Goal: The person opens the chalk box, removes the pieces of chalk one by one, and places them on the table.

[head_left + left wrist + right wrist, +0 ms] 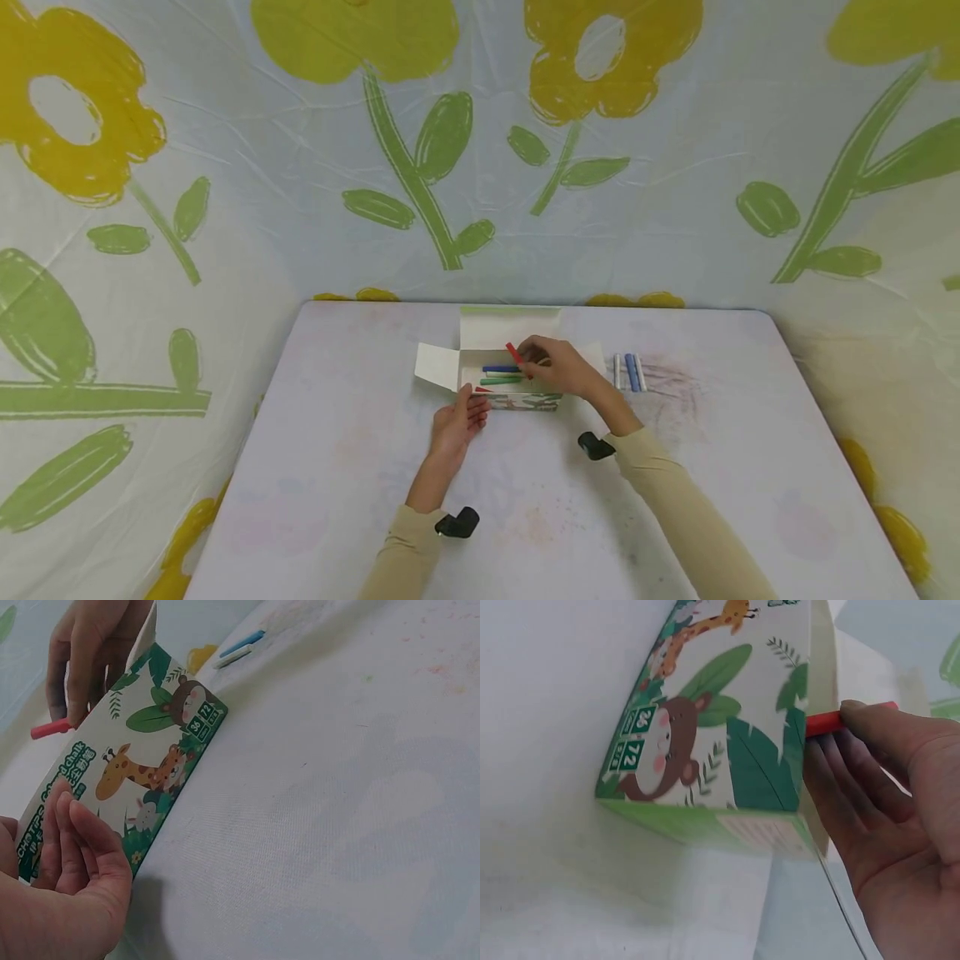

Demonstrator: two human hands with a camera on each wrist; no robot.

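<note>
Head view: the right hand (553,365) pinches a red chalk stick (513,352) over the open box (525,402), its front wall gripped by the left hand (454,425); with several chalks (501,381) inside, three sticks (633,373) outside, we judge work unfinished.

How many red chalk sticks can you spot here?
2: one red stick pinched in the right hand at the open box, and another red piece inside, by the left hand. More may be hidden behind the box's front or the right hand.
</note>
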